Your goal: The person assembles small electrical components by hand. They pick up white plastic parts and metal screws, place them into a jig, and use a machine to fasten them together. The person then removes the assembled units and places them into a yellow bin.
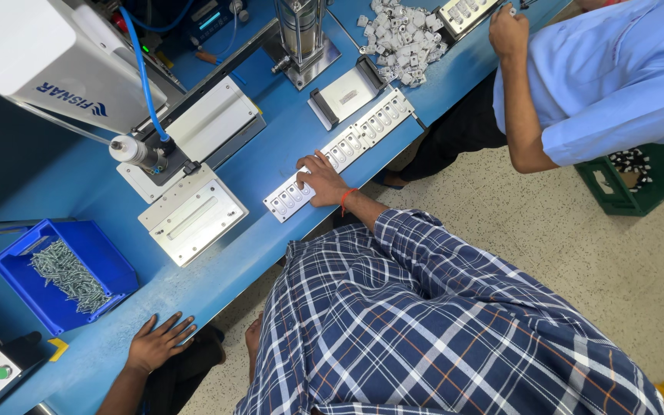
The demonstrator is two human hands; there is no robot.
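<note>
While the left hand (159, 343) is laid flat, fingers spread, on the blue counter (270, 161), the white slotted tray (290, 197) is pressed by the right hand (320, 178) — fingers together, nothing gripped

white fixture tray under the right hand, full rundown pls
The white fixture tray is a long, flat strip, plastic-looking, with a row of small oblong pockets holding pale parts. It lies diagonally near the front edge of the blue bench, end to end with a second tray. The right hand rests fingers-down on it.
</note>
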